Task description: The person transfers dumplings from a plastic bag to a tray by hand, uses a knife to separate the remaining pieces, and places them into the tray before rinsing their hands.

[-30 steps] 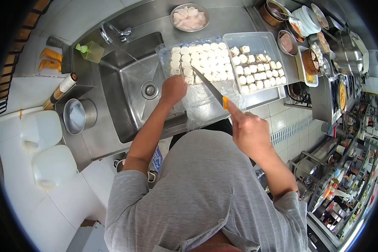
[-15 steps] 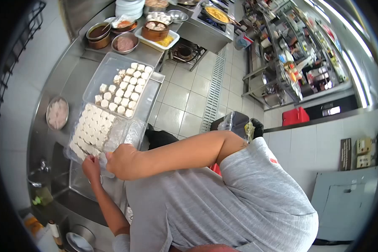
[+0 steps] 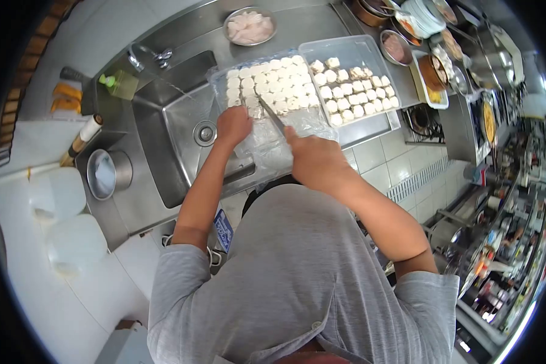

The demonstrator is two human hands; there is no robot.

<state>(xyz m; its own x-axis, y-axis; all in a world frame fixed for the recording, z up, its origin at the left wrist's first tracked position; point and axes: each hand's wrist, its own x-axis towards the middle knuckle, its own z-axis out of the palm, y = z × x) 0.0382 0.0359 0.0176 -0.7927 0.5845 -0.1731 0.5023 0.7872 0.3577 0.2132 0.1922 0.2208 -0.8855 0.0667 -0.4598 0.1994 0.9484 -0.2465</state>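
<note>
Commercial kitchen, seen from above. Steel counter (image 3: 321,27) across 12 o'clock, sink (image 3: 176,142) set in at 10, tap (image 3: 147,56) behind it. White tiled wall (image 3: 97,27) at 11 o'clock. Pale tiled floor (image 3: 382,164) at 3, grated drain (image 3: 421,180) running through it. Stove (image 3: 424,121) at 2 o'clock; crowded steel shelving (image 3: 503,242) along right edge under bright strip light (image 3: 509,324) at 4.

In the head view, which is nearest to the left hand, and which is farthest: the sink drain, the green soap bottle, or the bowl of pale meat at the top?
1. Sink drain: just left of the left hand, in the basin.
2. Bowl of pale meat: above the hand, on the counter behind the trays.
3. Green soap bottle: far left, at the sink corner.
</note>
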